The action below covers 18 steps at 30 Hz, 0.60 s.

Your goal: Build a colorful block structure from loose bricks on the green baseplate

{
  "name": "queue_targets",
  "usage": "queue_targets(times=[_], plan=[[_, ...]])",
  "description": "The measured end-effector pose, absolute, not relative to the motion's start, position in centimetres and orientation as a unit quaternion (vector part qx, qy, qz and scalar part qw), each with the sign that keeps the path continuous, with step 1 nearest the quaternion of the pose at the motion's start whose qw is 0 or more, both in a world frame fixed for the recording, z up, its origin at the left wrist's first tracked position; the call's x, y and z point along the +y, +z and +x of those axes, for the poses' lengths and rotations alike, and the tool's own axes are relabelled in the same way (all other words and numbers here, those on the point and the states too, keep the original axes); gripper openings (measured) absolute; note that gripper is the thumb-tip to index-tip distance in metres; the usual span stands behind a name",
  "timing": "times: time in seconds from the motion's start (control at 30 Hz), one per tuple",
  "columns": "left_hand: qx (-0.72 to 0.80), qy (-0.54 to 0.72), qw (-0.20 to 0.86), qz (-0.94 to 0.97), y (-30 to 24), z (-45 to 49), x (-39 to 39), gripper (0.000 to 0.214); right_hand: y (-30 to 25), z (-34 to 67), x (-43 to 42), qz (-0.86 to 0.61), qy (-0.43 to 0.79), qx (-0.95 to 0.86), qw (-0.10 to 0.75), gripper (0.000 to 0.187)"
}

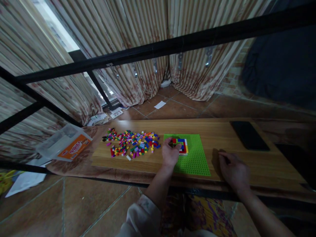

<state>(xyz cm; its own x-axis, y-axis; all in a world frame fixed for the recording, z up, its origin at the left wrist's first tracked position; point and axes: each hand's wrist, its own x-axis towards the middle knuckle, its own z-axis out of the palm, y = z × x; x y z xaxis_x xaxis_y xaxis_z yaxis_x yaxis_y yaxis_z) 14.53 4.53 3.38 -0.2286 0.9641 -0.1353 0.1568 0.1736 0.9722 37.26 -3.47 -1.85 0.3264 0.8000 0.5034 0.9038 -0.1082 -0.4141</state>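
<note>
A bright green studded baseplate (pixel 195 161) lies on the wooden board. On its upper left part sits a small square structure of toy bricks (pixel 183 146), with red, blue, white and yellow sides. My left hand (pixel 170 154) is over the left side of this structure, with thumb and fingers bent towards each other in a pinch. Whatever is between these fingertips is too small to make out. Right of the baseplate, my right hand (pixel 233 169) rests on the board with its fingers curled in, and nothing shows in it.
Many loose coloured bricks (pixel 134 141) are spread over the left of the wooden board (pixel 212 128). A black phone-like slab (pixel 249 135) lies at the right. A clear plastic tub with an orange label (pixel 74 148) stands at the left. A black metal bar (pixel 158 47) crosses behind.
</note>
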Motion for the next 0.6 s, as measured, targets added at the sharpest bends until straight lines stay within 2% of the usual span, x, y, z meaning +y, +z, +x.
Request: queue_targets(times=[0.2,0.37,0.6], plan=[[0.585,0.516,0.44,0.445,2.3,13.2,4.8,0.05,-2.0,37.5,-3.5,-0.741,-0.087,-0.582,0.325,0.035],[0.555,0.567,0.427,0.433,2.9,8.9,3.4,0.034,-2.1,37.6,-3.5,-0.74,-0.093,-0.583,0.321,0.034],[0.606,0.536,0.373,0.455,2.0,2.6,-1.4,0.023,-2.0,37.8,-3.7,-0.733,-0.081,-0.592,0.325,0.033]])
